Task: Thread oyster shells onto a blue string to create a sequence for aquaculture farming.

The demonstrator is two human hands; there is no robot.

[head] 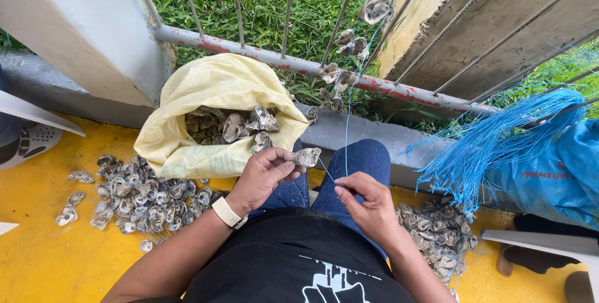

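Looking down from the head camera: the left hand (262, 175) pinches a rough grey oyster shell (306, 156) by its edge above the lap; the right hand (368, 200) nips a thin blue string (347, 122). Shell likely light, stiff, sharp-edged, brittle.

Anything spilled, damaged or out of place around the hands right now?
Nothing alarming. Shells lie loose in a pile on the yellow floor beside the open sack, and the railing has peeling, rusty paint.

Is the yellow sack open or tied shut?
Open: the yellow sack has its mouth rolled back, with oyster shells showing inside it.
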